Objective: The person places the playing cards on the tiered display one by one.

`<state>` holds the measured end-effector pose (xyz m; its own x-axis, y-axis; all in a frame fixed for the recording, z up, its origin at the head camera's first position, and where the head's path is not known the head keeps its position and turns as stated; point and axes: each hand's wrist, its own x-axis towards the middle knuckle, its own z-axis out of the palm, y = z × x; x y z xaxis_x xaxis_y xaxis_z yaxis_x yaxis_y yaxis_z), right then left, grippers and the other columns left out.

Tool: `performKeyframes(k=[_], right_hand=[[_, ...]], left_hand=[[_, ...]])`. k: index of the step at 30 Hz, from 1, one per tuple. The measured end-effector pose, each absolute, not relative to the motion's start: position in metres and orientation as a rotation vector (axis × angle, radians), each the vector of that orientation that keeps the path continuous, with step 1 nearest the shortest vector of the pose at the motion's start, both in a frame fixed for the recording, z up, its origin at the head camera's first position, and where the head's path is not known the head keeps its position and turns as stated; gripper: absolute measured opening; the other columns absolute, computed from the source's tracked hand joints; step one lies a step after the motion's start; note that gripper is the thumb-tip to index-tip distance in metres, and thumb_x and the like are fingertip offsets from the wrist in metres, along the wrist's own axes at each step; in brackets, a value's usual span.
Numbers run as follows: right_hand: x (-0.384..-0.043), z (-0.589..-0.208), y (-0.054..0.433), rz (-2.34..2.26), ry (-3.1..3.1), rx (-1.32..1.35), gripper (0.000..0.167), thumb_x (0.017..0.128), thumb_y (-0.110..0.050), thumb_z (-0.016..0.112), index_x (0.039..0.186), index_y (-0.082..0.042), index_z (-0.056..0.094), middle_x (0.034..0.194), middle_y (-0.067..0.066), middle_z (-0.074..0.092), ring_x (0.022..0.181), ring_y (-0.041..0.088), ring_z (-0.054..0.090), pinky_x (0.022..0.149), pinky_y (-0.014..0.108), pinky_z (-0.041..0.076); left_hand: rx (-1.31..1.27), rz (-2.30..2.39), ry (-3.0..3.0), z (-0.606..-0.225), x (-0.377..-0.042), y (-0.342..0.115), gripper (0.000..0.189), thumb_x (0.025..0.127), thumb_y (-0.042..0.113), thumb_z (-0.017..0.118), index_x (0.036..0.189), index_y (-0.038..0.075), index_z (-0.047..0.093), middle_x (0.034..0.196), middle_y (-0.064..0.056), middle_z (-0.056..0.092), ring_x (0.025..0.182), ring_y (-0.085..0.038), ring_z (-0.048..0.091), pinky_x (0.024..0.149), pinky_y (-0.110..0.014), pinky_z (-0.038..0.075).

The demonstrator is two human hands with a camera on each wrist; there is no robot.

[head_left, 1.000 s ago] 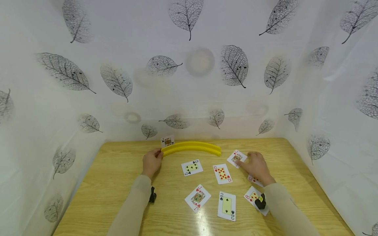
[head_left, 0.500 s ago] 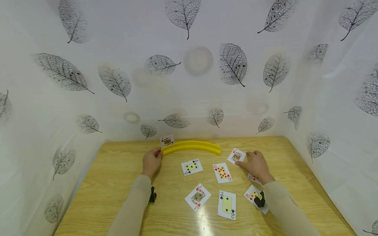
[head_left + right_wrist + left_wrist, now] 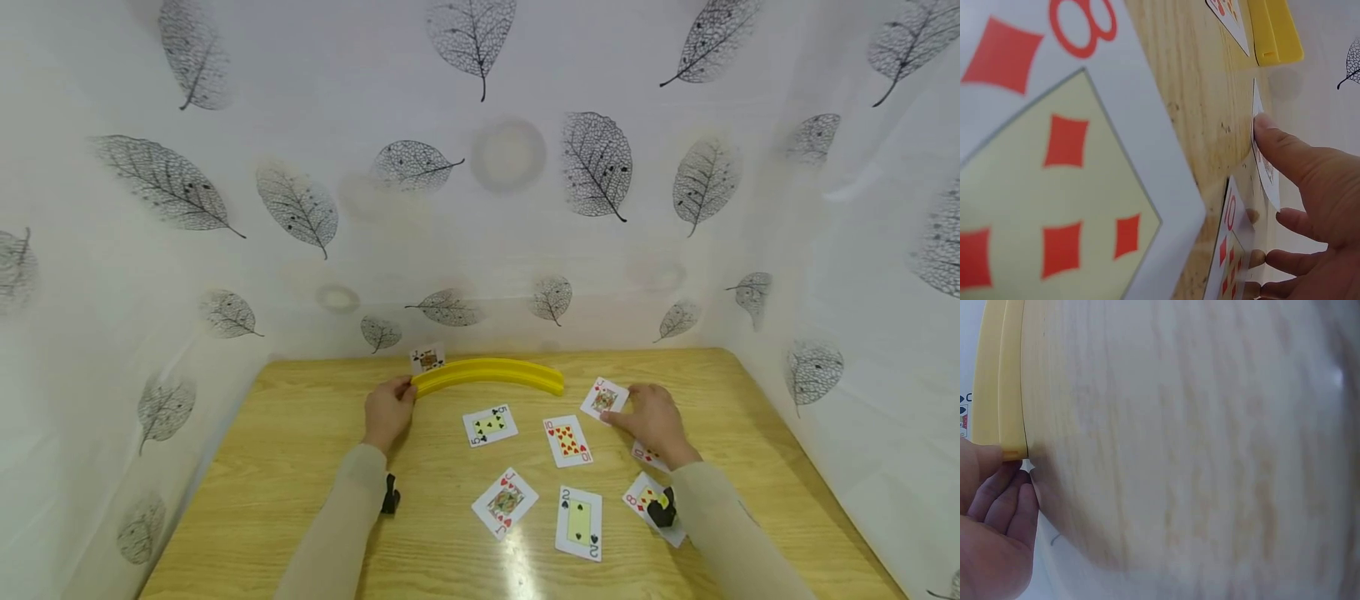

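Note:
In the head view, my left hand (image 3: 388, 412) holds the left end of a curved yellow card holder (image 3: 491, 371); the left wrist view shows my thumb over the end of the holder (image 3: 1013, 394). A black-suited jack (image 3: 428, 358) stands upright at that end. At the right, my right hand (image 3: 652, 425) pinches a red jack card (image 3: 604, 398) between thumb and index finger. Seen from the right wrist, this card (image 3: 1267, 165) bends slightly, its lower corner at the index fingertip. A ten of diamonds (image 3: 1225, 256) lies partly beneath the other fingers.
Face up on the wooden table (image 3: 270, 500) lie a five of clubs (image 3: 490, 426), a ten of hearts (image 3: 567, 442), a jack of hearts (image 3: 505, 503), a two of spades (image 3: 579, 523) and an eight of diamonds (image 3: 645, 496). A leaf-patterned curtain (image 3: 337, 250) surrounds the table.
The red jack has shifted slightly away from me under the right hand, and the index finger now meets its right corner. The left hand and card holder stay put.

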<state>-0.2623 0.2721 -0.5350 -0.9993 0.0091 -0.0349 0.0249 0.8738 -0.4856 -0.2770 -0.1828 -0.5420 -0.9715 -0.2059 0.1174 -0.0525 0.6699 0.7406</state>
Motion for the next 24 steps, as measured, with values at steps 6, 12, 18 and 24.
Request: performKeyframes(k=[6,12,18,24], right_hand=[[-0.2666,-0.5360,0.2718,-0.930,2.958,0.075,0.091,0.086,-0.044,0.086,0.147,0.010,0.044,0.143,0.037,0.054,0.128,0.054,0.055,0.110,0.068,0.047],[-0.2695,-0.5365,0.2689,-1.055,2.932,0.048,0.080,0.087,-0.028,0.087,0.142,0.005,0.039,0.127,0.032,0.065,0.105,0.041,0.067,0.092,0.053,0.057],[-0.2685,-0.5363,0.2681,-1.123,2.926,0.030,0.068,0.091,-0.015,0.082,0.141,0.003,0.038,0.106,0.022,0.070,0.085,0.026,0.065,0.071,0.031,0.052],[-0.2675,-0.5332,0.2689,-1.174,2.929,0.015,0.065,0.092,-0.009,0.079,0.141,0.006,0.039,0.098,0.021,0.071,0.078,0.024,0.065,0.065,0.028,0.051]], left_hand=[[0.217,-1.174,-2.692,-0.5439,-0.2780,-0.1836,0.033,0.104,0.013,0.067,0.133,-0.001,0.070,0.123,-0.021,0.077,0.112,-0.036,0.074,0.098,-0.049,0.063],[0.206,-1.176,-2.684,-0.5437,-0.2774,-0.1835,0.033,0.103,0.014,0.068,0.133,-0.001,0.071,0.122,-0.021,0.077,0.111,-0.036,0.075,0.097,-0.049,0.063],[0.205,-1.188,-2.686,-0.5451,-0.2771,-0.1840,0.033,0.103,0.014,0.068,0.133,-0.001,0.070,0.123,-0.021,0.076,0.113,-0.037,0.074,0.098,-0.049,0.063],[0.208,-1.180,-2.687,-0.5466,-0.2792,-0.1854,0.033,0.103,0.013,0.068,0.133,-0.001,0.070,0.124,-0.021,0.076,0.113,-0.037,0.074,0.099,-0.049,0.062]])
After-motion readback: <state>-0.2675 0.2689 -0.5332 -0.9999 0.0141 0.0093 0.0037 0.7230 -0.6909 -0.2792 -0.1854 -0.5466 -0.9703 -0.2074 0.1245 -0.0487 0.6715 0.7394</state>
